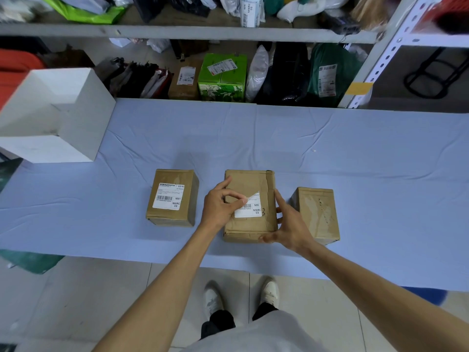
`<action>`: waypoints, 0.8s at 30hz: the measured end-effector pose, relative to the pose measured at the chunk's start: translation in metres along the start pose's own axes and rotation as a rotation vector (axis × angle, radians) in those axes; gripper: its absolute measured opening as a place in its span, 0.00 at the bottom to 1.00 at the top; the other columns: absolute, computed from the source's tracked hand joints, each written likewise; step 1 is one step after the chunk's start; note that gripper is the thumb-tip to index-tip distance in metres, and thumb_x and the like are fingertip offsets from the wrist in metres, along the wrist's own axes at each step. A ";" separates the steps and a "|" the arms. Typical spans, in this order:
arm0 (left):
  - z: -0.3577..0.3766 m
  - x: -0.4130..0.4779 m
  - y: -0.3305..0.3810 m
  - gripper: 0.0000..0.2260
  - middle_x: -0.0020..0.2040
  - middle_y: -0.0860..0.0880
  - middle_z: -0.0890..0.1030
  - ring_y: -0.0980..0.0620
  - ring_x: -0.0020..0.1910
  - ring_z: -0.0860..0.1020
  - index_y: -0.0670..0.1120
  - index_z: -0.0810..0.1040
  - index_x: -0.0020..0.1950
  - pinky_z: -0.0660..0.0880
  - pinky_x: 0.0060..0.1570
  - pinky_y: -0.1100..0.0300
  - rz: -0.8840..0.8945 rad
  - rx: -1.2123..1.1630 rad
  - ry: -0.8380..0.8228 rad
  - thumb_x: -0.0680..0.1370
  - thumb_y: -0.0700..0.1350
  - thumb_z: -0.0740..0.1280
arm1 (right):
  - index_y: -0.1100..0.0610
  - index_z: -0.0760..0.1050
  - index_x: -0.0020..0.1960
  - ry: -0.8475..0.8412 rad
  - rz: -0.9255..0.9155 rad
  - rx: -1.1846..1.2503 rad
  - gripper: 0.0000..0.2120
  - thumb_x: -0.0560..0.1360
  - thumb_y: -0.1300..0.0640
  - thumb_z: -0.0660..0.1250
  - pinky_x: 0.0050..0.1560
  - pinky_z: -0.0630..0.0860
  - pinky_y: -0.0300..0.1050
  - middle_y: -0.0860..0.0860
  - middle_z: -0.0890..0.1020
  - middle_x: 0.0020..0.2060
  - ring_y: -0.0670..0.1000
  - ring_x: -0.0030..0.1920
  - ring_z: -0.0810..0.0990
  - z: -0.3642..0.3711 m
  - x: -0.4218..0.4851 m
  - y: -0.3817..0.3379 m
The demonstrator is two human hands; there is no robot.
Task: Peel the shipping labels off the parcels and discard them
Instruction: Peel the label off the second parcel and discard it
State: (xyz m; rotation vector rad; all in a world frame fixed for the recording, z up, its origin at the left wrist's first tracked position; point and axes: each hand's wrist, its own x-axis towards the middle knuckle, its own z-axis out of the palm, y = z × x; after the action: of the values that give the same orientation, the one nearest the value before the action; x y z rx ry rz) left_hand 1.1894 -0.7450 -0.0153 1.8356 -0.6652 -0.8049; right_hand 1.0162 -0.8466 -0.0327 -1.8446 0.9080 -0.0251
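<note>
Three brown cardboard parcels stand in a row on the blue-covered table (253,138). The middle parcel (251,181) carries a white shipping label (250,210) whose upper left corner is lifted off the cardboard. My left hand (220,204) pinches that lifted corner between thumb and fingers. My right hand (291,227) grips the parcel's right side and front corner, thumb on the front edge. The left parcel (172,196) has a flat, whole label (168,196) on top. The right parcel (317,214) shows only glue marks and no label.
A white open box (83,118) sits on the table's far left. Behind the table, metal shelves (193,31) hold many bagged and boxed parcels, among them a green carton (223,77). The table's front edge runs just above my feet.
</note>
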 end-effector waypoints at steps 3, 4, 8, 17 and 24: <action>0.000 0.000 0.001 0.06 0.74 0.49 0.68 0.52 0.73 0.65 0.52 0.84 0.40 0.67 0.69 0.53 0.002 -0.004 -0.004 0.69 0.41 0.76 | 0.47 0.45 0.79 -0.004 0.000 0.010 0.63 0.57 0.64 0.82 0.36 0.77 0.32 0.36 0.72 0.51 0.44 0.47 0.78 0.000 0.001 0.001; 0.000 0.000 0.001 0.06 0.74 0.49 0.68 0.52 0.73 0.65 0.52 0.84 0.40 0.67 0.69 0.53 0.002 -0.005 -0.006 0.69 0.41 0.77 | 0.47 0.45 0.79 -0.004 -0.002 0.008 0.63 0.57 0.64 0.82 0.37 0.77 0.33 0.38 0.73 0.51 0.45 0.48 0.78 0.000 0.000 0.001; 0.000 0.000 0.001 0.06 0.74 0.49 0.68 0.51 0.73 0.64 0.52 0.84 0.40 0.66 0.70 0.54 0.004 0.003 -0.008 0.69 0.41 0.77 | 0.47 0.45 0.79 0.001 -0.005 0.006 0.62 0.58 0.65 0.82 0.35 0.76 0.31 0.42 0.73 0.54 0.45 0.48 0.78 0.000 0.000 0.002; -0.001 0.002 0.002 0.06 0.74 0.49 0.67 0.52 0.74 0.63 0.52 0.84 0.39 0.66 0.70 0.49 -0.016 0.002 -0.037 0.68 0.41 0.77 | 0.46 0.44 0.79 -0.011 0.003 -0.005 0.64 0.57 0.62 0.83 0.37 0.78 0.34 0.43 0.73 0.54 0.46 0.48 0.78 0.000 0.002 0.003; -0.001 0.003 0.000 0.05 0.75 0.49 0.66 0.53 0.75 0.62 0.50 0.85 0.40 0.64 0.71 0.54 -0.020 -0.014 -0.053 0.68 0.41 0.77 | 0.44 0.45 0.78 0.001 -0.008 -0.003 0.64 0.56 0.62 0.83 0.35 0.79 0.35 0.37 0.74 0.50 0.46 0.45 0.80 0.000 0.002 0.006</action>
State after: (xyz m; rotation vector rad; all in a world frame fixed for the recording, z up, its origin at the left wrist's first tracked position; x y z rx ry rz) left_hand 1.1917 -0.7465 -0.0159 1.8161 -0.6749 -0.8718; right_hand 1.0148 -0.8490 -0.0383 -1.8511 0.9015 -0.0305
